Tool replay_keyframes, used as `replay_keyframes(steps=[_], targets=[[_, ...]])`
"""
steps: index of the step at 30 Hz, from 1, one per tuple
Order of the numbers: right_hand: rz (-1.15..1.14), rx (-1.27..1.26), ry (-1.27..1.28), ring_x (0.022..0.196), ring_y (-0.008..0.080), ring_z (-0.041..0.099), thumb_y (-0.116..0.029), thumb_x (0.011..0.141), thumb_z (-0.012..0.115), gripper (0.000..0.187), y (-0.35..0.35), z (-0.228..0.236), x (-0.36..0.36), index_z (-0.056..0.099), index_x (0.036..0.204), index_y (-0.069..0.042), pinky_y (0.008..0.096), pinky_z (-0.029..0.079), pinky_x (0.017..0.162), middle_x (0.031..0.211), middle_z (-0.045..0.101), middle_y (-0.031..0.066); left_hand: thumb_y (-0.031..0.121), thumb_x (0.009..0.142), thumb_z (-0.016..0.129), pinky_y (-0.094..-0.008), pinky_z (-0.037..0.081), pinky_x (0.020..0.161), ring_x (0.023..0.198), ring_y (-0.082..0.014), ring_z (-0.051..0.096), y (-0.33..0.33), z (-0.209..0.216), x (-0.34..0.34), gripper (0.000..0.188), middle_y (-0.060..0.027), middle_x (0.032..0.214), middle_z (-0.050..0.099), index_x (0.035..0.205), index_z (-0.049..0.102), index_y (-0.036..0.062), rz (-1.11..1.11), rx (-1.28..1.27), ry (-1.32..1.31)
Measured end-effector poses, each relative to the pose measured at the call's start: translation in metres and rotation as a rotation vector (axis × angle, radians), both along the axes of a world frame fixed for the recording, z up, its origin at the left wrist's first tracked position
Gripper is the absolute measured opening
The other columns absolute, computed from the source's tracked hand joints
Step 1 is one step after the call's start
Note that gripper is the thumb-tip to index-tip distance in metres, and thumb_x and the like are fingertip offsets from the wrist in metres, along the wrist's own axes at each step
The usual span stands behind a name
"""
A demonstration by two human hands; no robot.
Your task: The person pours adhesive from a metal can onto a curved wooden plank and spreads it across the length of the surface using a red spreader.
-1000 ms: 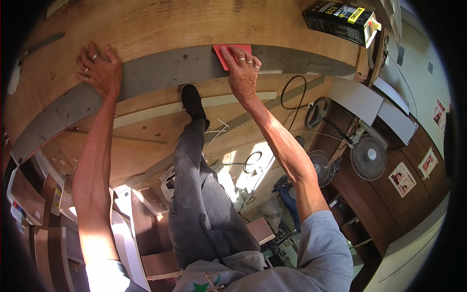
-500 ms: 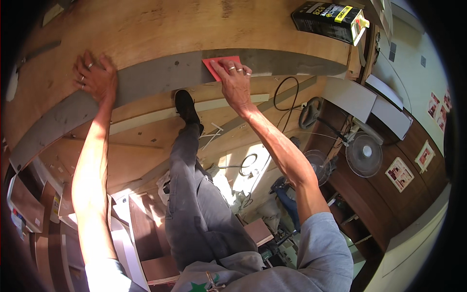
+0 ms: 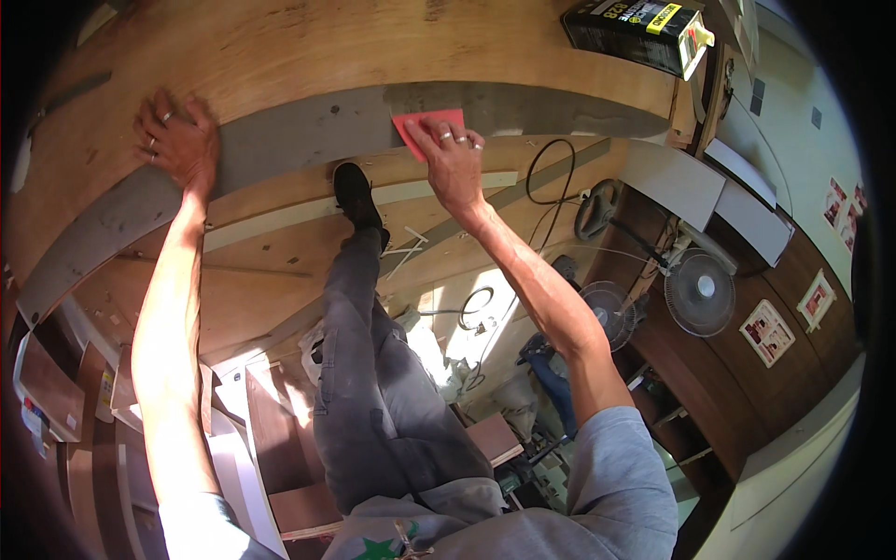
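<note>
A long curved grey strip runs across the wooden panel's near edge; its right part is darker than its left. In my right hand is a flat, thin red spreader, pinched between fingers and thumb. It lies at the strip's near edge, close to where the darker part begins, with its lower corner past that edge. My left hand rests open, fingers spread, on the bare wooden panel just beyond the strip. Rings show on both hands.
A black and yellow can lies at the panel's far right. Below the strip are my dark shoe, thin white offcuts and a looped black cable. Fans stand at right; brown boards stack at lower left.
The red spreader in my right hand has moved slightly toward me, to the strip's near edge. My left hand stays on the panel. The whole view has shifted a little.
</note>
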State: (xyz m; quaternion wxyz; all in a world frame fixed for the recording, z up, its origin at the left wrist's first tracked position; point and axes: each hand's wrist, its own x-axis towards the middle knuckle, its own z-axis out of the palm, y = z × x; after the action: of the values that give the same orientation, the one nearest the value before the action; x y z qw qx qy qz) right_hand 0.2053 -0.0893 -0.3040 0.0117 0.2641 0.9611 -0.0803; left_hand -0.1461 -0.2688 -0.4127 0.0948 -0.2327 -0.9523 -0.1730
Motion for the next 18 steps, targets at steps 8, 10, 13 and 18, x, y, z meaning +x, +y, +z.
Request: replay_keyframes(steps=[8, 10, 13, 18], targets=[[-0.039, -0.143, -0.156, 0.113, 0.0232, 0.057, -0.002, 0.084, 0.057, 0.054, -0.018, 0.032, 0.052, 0.062, 0.135, -0.018, 0.0452, 0.039, 0.096, 0.122, 0.063, 0.0037, 0.054, 0.099, 0.046, -0.0639, 0.008, 0.12, 0.152, -0.0334, 0.021, -0.002, -0.006, -0.004, 0.064, -0.0144, 0.16, 0.033, 0.151, 0.044, 0.0169, 0.0, 0.009, -0.019], [-0.071, -0.167, -0.091, 0.112, 0.0241, 0.058, -0.002, 0.084, 0.058, 0.054, -0.008, 0.038, 0.054, 0.062, 0.135, -0.017, 0.0436, 0.039, 0.096, 0.122, 0.063, 0.0031, 0.054, 0.099, 0.046, -0.064, 0.009, 0.119, 0.152, -0.0336, 0.021, -0.002, -0.007, -0.005, 0.064, -0.0144, 0.16, 0.033, 0.151, 0.044, 0.0169, -0.02, -0.032, -0.007], [-0.044, -0.055, -0.019, 0.111, 0.0239, 0.058, -0.001, 0.084, 0.058, 0.051, 0.006, 0.049, 0.01, 0.064, 0.132, -0.017, 0.0423, 0.039, 0.095, 0.121, 0.063, 0.0029, 0.054, 0.099, 0.046, -0.064, 0.012, 0.118, 0.151, -0.0342, 0.022, -0.005, -0.002, -0.005, 0.063, -0.015, 0.159, 0.035, 0.15, 0.045, 0.0173, 0.006, -0.002, -0.013], [-0.022, -0.021, 0.082, 0.115, 0.0253, 0.057, 0.003, 0.083, 0.058, 0.056, 0.018, 0.019, -0.037, 0.063, 0.135, -0.018, 0.0421, 0.038, 0.097, 0.127, 0.061, 0.0024, 0.051, 0.098, 0.048, -0.0657, 0.013, 0.117, 0.15, -0.0354, 0.023, -0.001, -0.004, -0.002, 0.061, -0.0158, 0.156, 0.038, 0.148, 0.048, 0.0157, 0.01, -0.027, 0.015]])
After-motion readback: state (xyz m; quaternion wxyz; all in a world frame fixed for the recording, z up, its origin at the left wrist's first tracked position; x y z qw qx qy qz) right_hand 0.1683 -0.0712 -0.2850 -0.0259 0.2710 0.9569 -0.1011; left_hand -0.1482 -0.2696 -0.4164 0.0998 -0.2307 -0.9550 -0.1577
